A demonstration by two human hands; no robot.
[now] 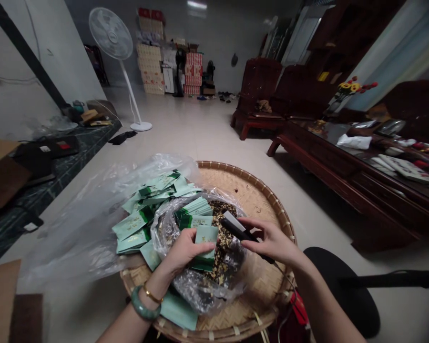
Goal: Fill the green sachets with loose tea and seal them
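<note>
My left hand (190, 248) pinches a pale green paper-like packet (206, 234) with a dark green end, thumb across its face. In my right hand (268, 239) is a black corded tool with a pale flat jaw, which looks like a hair straightener (238, 229); its tip is just right of the packet, apart from it. Below both hands lies an open clear plastic bag (209, 293) of dark and yellowish dried loose bits (219, 257). A stack of green packets (195, 208) rests on the bag, and several more packets (132, 224) are heaped to the left.
A round woven bamboo tray (248, 183) bears everything. A large clear plastic sheet (89, 228) spreads leftward. To the right are a black round stand base (343, 290) and a dark wooden table (329, 176). A white fan (127, 90) stands ahead; cardboard boxes (3, 295) are at the left.
</note>
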